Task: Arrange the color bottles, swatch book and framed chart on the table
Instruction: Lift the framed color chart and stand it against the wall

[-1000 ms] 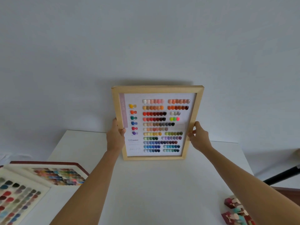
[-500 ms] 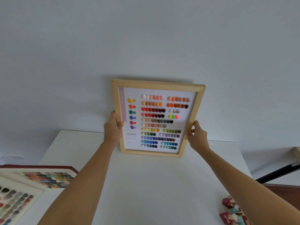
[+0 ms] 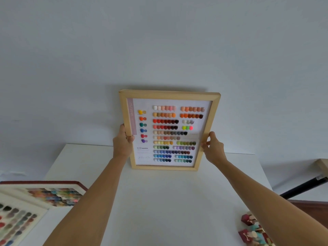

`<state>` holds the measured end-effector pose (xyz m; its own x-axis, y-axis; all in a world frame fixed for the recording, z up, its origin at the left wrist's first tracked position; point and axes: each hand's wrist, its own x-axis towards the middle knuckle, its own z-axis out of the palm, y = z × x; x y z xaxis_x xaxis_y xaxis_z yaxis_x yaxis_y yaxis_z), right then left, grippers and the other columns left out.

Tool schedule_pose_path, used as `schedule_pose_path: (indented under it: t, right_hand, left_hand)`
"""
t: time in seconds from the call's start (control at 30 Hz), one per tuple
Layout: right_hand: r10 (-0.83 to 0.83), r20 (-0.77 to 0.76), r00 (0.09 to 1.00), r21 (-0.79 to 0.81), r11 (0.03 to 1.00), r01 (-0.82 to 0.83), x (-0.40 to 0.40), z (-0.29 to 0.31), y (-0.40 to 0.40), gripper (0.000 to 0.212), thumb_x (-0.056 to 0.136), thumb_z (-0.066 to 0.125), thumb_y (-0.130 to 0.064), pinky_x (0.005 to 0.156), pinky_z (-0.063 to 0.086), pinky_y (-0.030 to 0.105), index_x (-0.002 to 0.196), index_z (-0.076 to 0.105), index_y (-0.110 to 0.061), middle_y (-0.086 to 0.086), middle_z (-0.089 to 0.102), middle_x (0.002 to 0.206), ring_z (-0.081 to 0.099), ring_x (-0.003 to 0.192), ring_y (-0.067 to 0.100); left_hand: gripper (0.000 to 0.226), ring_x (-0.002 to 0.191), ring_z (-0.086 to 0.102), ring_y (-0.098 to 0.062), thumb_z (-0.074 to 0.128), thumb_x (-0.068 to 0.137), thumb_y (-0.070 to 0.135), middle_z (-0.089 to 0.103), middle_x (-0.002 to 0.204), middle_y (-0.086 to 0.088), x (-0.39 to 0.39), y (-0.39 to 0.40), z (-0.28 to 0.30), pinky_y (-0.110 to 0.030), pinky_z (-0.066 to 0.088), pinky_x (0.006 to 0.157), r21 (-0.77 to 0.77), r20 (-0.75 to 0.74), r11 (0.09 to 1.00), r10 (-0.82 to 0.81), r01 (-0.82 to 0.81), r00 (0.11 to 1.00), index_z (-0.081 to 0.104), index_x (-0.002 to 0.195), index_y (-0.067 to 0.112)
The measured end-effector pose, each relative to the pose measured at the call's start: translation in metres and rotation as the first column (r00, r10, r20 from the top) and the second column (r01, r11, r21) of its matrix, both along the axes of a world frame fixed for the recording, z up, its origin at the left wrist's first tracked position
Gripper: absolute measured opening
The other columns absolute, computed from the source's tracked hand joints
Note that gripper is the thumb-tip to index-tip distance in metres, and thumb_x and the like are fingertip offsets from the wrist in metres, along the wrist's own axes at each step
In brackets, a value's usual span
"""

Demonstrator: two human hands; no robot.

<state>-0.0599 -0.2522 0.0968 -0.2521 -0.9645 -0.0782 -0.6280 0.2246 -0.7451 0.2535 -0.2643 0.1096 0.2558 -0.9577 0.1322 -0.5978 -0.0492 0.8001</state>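
The framed chart point(image 3: 169, 96), a light wooden frame around rows of coloured nail swatches, stands upright at the far edge of the white table point(image 3: 168, 201), close to the wall. My left hand point(image 3: 122, 142) grips its left side rail and my right hand point(image 3: 212, 148) grips its right side rail. An open swatch book point(image 3: 44, 194) with a dark red cover lies at the table's left edge. Several small colour bottles point(image 3: 252, 228) in red and teal sit at the near right corner, partly behind my right forearm.
A pale grey wall point(image 3: 159, 41) rises right behind the table. A black bar point(image 3: 301, 188) and a wooden piece point(image 3: 322, 165) show beyond the table's right edge. Bare tabletop lies between my forearms.
The frame has moved away from me toward the wall and now stands a little more upright. Both hands kept their hold on its sides.
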Motion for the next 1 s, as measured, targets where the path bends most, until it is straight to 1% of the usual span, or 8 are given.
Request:
schedule_pose_path:
  t: [0.13, 0.3, 0.43, 0.6, 0.7, 0.83, 0.9, 1.0]
  right_hand:
    - [0.0, -0.001, 1.0, 0.011, 1.0, 0.0, 0.0, 0.002, 0.001, 0.025, 0.095, 0.05, -0.013, 0.045, 0.046, 0.017, 0.117, 0.038, -0.014, 0.004, 0.056, 0.095, 0.057, 0.062, 0.01]
    - [-0.008, 0.019, 1.0, 0.024, 1.0, 0.008, 0.002, 0.006, 0.004, 0.028, 0.095, 0.05, -0.013, 0.045, 0.046, 0.018, 0.121, 0.037, -0.015, 0.001, 0.054, 0.09, 0.057, 0.062, 0.01]
    - [0.003, 0.024, 1.0, 0.024, 1.0, -0.003, 0.001, 0.008, 0.007, 0.03, 0.096, 0.049, -0.013, 0.046, 0.046, 0.019, 0.123, 0.036, -0.015, 0.004, 0.055, 0.093, 0.057, 0.062, 0.01]
    - [0.001, -0.004, 1.0, 0.023, 1.0, -0.001, -0.003, 0.012, 0.014, 0.039, 0.094, 0.051, -0.011, 0.048, 0.043, 0.017, 0.13, 0.034, -0.014, 0.009, 0.059, 0.096, 0.055, 0.066, 0.011]
    - [-0.001, -0.02, 1.0, 0.019, 1.0, 0.001, -0.007, 0.019, 0.024, 0.041, 0.094, 0.053, -0.013, 0.05, 0.038, 0.015, 0.13, 0.034, -0.013, 0.013, 0.062, 0.102, 0.053, 0.074, 0.015]
    - [0.009, -0.033, 0.999, 0.006, 1.0, -0.009, -0.024, 0.029, 0.054, 0.034, 0.094, 0.053, -0.014, 0.053, 0.036, 0.017, 0.125, 0.04, -0.011, 0.016, 0.067, 0.1, 0.055, 0.082, 0.023]
    - [-0.001, -0.042, 0.999, 0.002, 1.0, 0.001, -0.039, 0.033, 0.075, 0.03, 0.093, 0.054, -0.015, 0.057, 0.039, 0.022, 0.122, 0.043, -0.011, 0.015, 0.068, 0.099, 0.057, 0.083, 0.026]
    - [-0.052, -0.045, 0.998, 0.022, 0.998, 0.053, -0.066, 0.036, 0.106, 0.023, 0.092, 0.055, -0.016, 0.052, 0.04, 0.021, 0.114, 0.051, -0.013, 0.011, 0.068, 0.098, 0.055, 0.074, 0.018]
  left_hand:
    - [0.039, 0.11, 0.061, -0.036, 0.055, 0.092, 0.008, 0.059, 0.122, -0.016, 0.0, 0.0, 0.004, -0.047, 0.056, 0.081, 0.035, 0.01, 0.999, -0.001, 0.001, 1.0, 0.039, 0.127, 0.013]
    - [0.041, 0.11, 0.06, -0.037, 0.05, 0.094, 0.007, 0.058, 0.124, -0.017, -0.001, -0.001, 0.011, -0.048, 0.055, 0.081, 0.102, 0.024, 0.995, -0.012, 0.009, 1.0, 0.035, 0.131, 0.014]
    - [0.046, 0.113, 0.059, -0.036, 0.05, 0.094, 0.008, 0.057, 0.126, -0.015, -0.003, 0.001, 0.014, -0.049, 0.054, 0.084, 0.123, -0.011, 0.992, -0.006, 0.007, 1.0, 0.032, 0.136, 0.017]
    - [0.062, 0.119, 0.055, -0.035, 0.051, 0.093, 0.005, 0.051, 0.133, -0.016, -0.009, 0.01, 0.017, -0.049, 0.053, 0.087, 0.103, -0.091, 0.994, 0.046, -0.036, 0.995, 0.019, 0.145, 0.018]
    - [0.066, 0.128, 0.046, -0.033, 0.053, 0.091, 0.0, 0.039, 0.141, -0.017, -0.017, 0.023, 0.018, -0.047, 0.051, 0.09, -0.009, -0.065, 0.995, 0.094, -0.095, 0.993, 0.02, 0.145, 0.015]
    - [0.065, 0.14, 0.027, -0.031, 0.054, 0.089, -0.004, 0.022, 0.151, -0.017, -0.033, 0.047, 0.016, -0.053, 0.048, 0.098, -0.166, 0.006, 0.983, 0.077, -0.075, 0.997, 0.021, 0.143, 0.013]
    - [0.065, 0.143, 0.021, -0.028, 0.054, 0.089, -0.004, 0.018, 0.153, -0.016, -0.046, 0.063, 0.014, -0.048, 0.043, 0.103, -0.276, 0.041, 0.961, 0.041, -0.028, 0.998, 0.021, 0.143, 0.012]
    - [0.061, 0.143, 0.016, -0.015, 0.054, 0.089, 0.001, 0.019, 0.153, -0.017, -0.07, 0.091, 0.01, -0.036, 0.034, 0.104, -0.398, 0.075, 0.913, -0.066, 0.091, 0.995, 0.025, 0.141, 0.011]
